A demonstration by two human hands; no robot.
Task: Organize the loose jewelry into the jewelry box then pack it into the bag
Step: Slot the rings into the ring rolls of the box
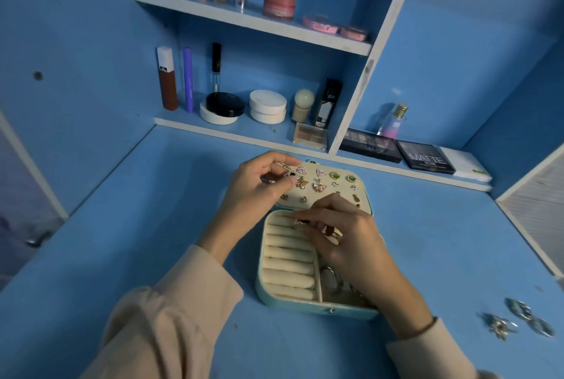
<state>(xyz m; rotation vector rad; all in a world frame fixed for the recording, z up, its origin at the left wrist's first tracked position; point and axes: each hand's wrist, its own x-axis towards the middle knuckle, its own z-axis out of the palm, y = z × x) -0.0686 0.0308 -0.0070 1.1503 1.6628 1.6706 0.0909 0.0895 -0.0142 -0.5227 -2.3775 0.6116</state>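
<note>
the ring [300, 222], gold with a dark stone, sat at the far end of the rolls [287, 256] in the open box [305, 308], pinched between thumb and fingertips of the right grip [345, 235]. that grip was closed tight on it, and other rings seemed to be tucked under the same fingers, though blur hid how many. the left grip [259, 186] was curled at the far left corner of the lid panel [345, 195], fingertips close together on something small; i could not tell whether it held an earring or only steadied the lid.

the step looked like seating the ring in a slot. to do it well, the band should go edge-first into the gap between 2 rolls, stone up, and be pressed down until the rolls hold it. the lid should be kept from rocking so the earrings [319, 186] stay put. the side compartment [332, 284] held hoops.

loose pieces [515, 319] lay on the desk [152, 211], well apart to the right, not yet boxed. no bag was in view.
</note>
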